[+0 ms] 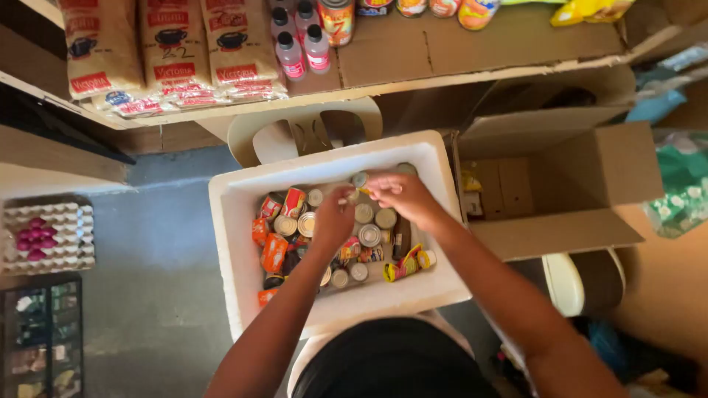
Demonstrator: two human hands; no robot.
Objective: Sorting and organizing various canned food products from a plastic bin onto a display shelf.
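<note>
Hands meet over a white foam box (236, 221) with thick, matte walls. The left hand (333, 217) hangs curled over the box's middle, fingers bent down among round metal cans (369, 236); whether it pinches anything I cannot tell. The right hand (402, 195) reaches toward the far edge of the box, its fingertips closed on a small can (359, 179) whose flat silver lid faces up. Around them lie more cylinders, some standing with shiny lids up, some on their sides showing orange and red labels, one yellow near the right wall. Just right of the box stands an open cardboard carton (590, 169), flaps spread. Beyond both, a cardboard-lined shelf (472, 44) carries plastic sacks and small bottles (299, 44). At the left edge sits a pulp egg tray (70, 221) with pink eggs.
</note>
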